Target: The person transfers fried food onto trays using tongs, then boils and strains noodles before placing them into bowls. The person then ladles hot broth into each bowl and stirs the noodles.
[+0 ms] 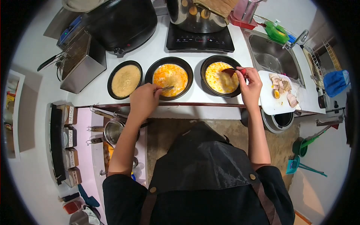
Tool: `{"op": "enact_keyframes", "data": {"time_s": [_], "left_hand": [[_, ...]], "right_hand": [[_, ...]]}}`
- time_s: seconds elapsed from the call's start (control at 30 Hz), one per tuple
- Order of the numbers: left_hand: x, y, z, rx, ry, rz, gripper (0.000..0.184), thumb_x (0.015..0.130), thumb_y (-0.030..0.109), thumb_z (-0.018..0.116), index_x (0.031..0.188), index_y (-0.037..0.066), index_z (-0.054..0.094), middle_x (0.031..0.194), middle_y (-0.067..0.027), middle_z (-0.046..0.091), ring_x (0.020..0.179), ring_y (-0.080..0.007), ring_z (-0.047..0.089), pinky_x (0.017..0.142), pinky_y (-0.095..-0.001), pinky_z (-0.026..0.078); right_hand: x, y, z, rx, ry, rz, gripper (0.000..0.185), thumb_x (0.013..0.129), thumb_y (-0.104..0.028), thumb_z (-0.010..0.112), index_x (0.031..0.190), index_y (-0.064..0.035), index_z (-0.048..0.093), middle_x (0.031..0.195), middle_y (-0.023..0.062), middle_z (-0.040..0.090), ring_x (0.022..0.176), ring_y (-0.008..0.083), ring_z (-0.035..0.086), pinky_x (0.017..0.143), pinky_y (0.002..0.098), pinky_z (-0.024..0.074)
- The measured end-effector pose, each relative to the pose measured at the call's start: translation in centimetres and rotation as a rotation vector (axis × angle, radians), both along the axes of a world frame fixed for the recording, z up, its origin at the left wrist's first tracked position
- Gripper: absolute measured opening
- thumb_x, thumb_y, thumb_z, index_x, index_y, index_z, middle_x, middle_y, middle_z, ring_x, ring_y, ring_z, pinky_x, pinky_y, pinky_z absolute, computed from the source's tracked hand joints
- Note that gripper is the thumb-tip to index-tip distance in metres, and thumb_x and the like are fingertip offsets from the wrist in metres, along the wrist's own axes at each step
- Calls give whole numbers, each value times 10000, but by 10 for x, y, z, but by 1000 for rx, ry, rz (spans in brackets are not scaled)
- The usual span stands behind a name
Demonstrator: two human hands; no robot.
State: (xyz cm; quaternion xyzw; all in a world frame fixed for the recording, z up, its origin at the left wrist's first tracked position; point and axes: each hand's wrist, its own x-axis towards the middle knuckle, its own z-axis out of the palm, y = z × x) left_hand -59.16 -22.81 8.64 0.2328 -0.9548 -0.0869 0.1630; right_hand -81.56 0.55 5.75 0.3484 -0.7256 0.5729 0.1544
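Note:
Three black bowls of soup stand in a row on the white counter. Over the middle bowl (149,75), which holds creamy broth with orange oil, my left hand (144,98) is closed on a slim metal utensil (168,88); its tip is in the broth, so its kind is unclear. My right hand (249,85) grips a dark red spoon (228,71) dipped into the right bowl (203,71), whose pale broth is dotted with yellow oil. The left bowl (125,80) has plain beige soup, and neither hand touches it.
A white cutting board (272,107) with sliced meat and a halved egg lies right, near the sink (270,48). Behind the bowls are an induction cooker (200,41) with a steel pot (180,22) and a black cooker (123,26). A metal fryer (86,65) stands left.

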Motion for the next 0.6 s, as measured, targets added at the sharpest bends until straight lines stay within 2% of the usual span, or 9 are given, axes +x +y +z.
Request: {"op": "enact_keyframes", "data": {"time_s": [0.17, 0.27, 0.37, 0.53, 0.6], "left_hand": [[-3, -4, 38, 185, 26, 119, 164, 810, 225, 615, 865, 96, 699, 737, -133, 648, 694, -301, 622, 639, -378, 475], [0, -9, 65, 91, 119, 49, 177, 806, 232, 622, 867, 83, 696, 733, -143, 644, 675, -304, 615, 628, -364, 467], [2, 2, 106, 149, 158, 116, 176, 802, 219, 634, 869, 67, 693, 723, -149, 642, 627, -278, 611, 607, -330, 458], [8, 5, 159, 17, 286, 48, 157, 798, 171, 655, 877, 38, 686, 662, -112, 631, 559, -121, 554, 565, -256, 428], [9, 9, 178, 19, 294, 78, 182, 819, 173, 648, 884, 6, 676, 591, -33, 560, 575, -59, 476, 557, -217, 399]], "right_hand": [[-1, 2, -1, 1, -69, -5, 91, 815, -38, 645, 863, 40, 639, 875, 60, 601, 719, 77, 524, 642, 207, 435], [-3, 2, -1, -46, -55, -4, 113, 795, -42, 660, 889, 22, 667, 839, 81, 597, 685, 117, 566, 624, 231, 465], [-6, 0, -3, -134, -84, 23, 105, 799, -44, 659, 881, 21, 666, 849, 77, 600, 702, 118, 585, 626, 231, 479], [-11, 3, 1, -139, -27, -12, 103, 795, -41, 662, 881, 17, 667, 845, 82, 609, 701, 125, 596, 627, 234, 486], [-13, 4, 2, -149, -8, -14, 101, 792, -38, 664, 877, 15, 667, 840, 84, 612, 696, 124, 595, 627, 233, 485]]}}
